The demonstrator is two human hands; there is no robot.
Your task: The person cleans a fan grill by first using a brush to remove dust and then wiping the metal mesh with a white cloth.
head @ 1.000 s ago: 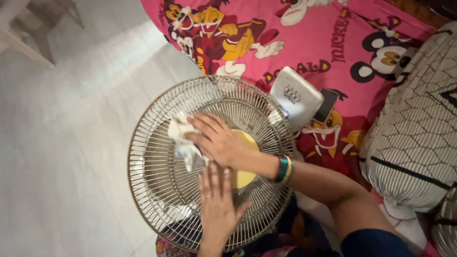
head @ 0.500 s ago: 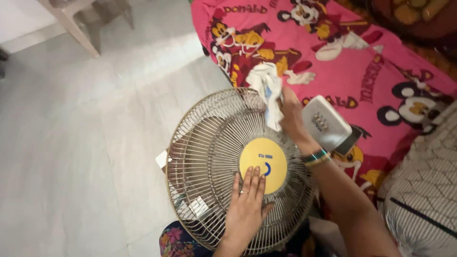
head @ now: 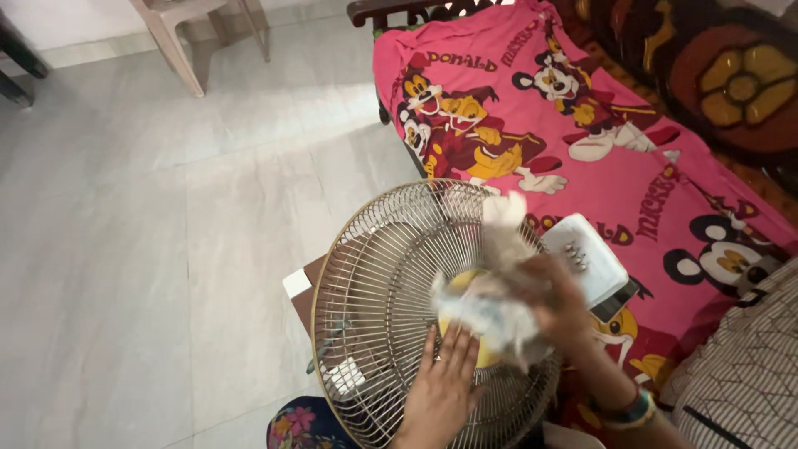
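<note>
Although the right hand (head: 555, 301) is smeared by motion blur, it can be seen clenched around a crumpled white cloth (head: 492, 309), which it presses on the wire grille (head: 378, 283) of a round fan lying face up; single fingers cannot be made out. The cloth covers most of the yellow centre disc (head: 485, 356), so only small pieces of the disc show. The left hand (head: 442, 391) lies flat and open on the grille, its fingertips touching the lower edge of the disc, and its wrist is cut off by the bottom border. Just beside the fan on the right, a white control box (head: 588, 254) rests on the pink cartoon bedsheet (head: 665, 191). A dark flat thing under the box is partly hidden. The grey tiled floor (head: 166, 249) fills the left side.
</note>
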